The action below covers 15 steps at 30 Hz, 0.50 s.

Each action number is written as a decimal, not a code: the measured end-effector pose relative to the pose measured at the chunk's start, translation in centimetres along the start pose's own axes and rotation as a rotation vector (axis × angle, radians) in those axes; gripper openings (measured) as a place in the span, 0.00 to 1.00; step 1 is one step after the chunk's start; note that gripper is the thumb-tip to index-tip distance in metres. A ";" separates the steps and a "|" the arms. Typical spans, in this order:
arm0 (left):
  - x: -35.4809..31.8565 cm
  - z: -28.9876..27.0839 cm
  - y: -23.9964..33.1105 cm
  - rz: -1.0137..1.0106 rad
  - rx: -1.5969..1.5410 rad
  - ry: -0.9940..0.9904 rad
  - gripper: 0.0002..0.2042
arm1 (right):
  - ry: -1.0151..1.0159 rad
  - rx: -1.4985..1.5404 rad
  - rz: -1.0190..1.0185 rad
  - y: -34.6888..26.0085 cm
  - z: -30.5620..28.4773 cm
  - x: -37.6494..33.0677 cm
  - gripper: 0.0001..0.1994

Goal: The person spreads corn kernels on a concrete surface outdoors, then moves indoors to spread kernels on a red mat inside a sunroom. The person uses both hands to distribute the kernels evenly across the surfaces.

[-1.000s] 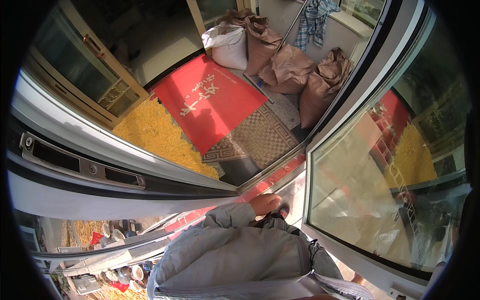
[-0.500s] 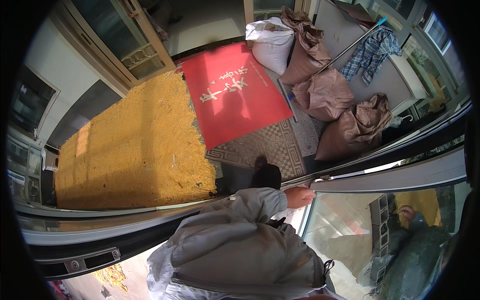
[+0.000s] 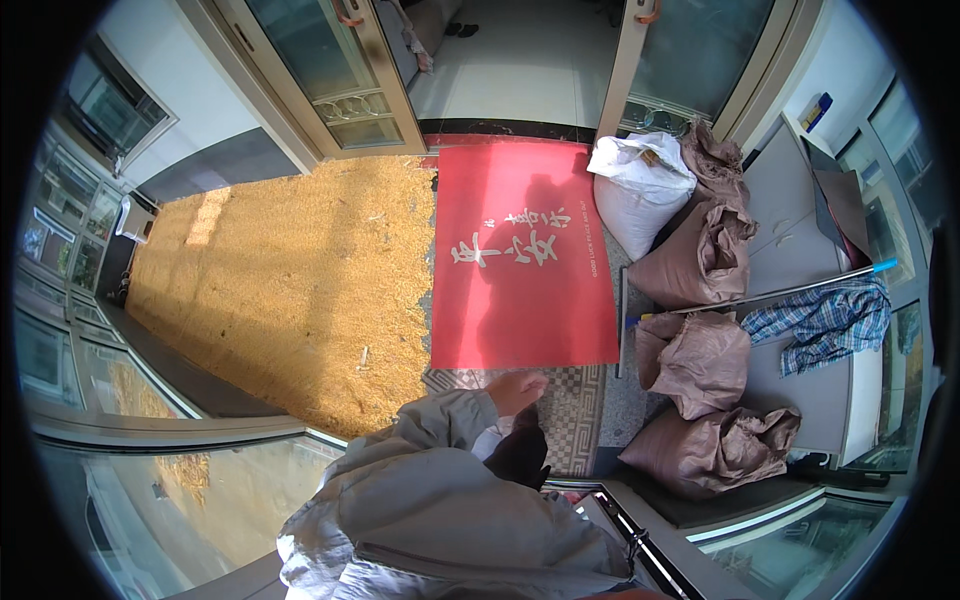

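The left hand (image 3: 518, 392) hangs above the patterned mat (image 3: 572, 422), near the red mat (image 3: 530, 315), though I can't tell how open its grip is, and over to the right sit a white sack (image 3: 632, 205) with something yellowish in its mouth and bulging brown sacks (image 3: 698, 255).

The mat (image 3: 525, 290) separates grain (image 3: 285, 275), left, from 5 sacks (image 3: 697, 255), right.

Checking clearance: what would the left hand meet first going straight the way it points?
Probably the second-nearest brown sack, across the patterned mat; how high the left hand hangs is unclear.
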State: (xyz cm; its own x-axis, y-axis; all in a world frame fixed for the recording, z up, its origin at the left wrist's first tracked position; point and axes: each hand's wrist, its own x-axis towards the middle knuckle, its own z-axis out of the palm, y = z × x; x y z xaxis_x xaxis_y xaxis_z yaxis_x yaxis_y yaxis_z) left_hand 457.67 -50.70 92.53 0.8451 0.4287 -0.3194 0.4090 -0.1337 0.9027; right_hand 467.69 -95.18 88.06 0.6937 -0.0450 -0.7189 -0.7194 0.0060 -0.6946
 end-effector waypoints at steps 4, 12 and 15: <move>-0.6 -7.6 3.1 0.145 -0.103 0.373 0.12 | -0.072 -0.051 -0.123 -8.8 2.1 1.0 0.18; -13.6 -22.2 9.9 0.087 -0.426 1.177 0.14 | -0.701 -0.834 -0.231 -18.6 15.1 11.3 0.13; -20.8 -25.3 15.1 0.312 -0.201 1.543 0.17 | -0.925 -1.009 -0.309 -21.3 20.2 16.6 0.12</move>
State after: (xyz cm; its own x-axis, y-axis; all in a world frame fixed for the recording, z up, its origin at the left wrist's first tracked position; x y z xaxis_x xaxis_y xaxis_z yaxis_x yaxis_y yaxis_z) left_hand 437.59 -39.05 120.07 -0.3143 0.8818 0.3517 0.1376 -0.3242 0.9359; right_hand 495.20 -75.86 90.36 0.3148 0.7553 -0.5749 0.0235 -0.6117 -0.7908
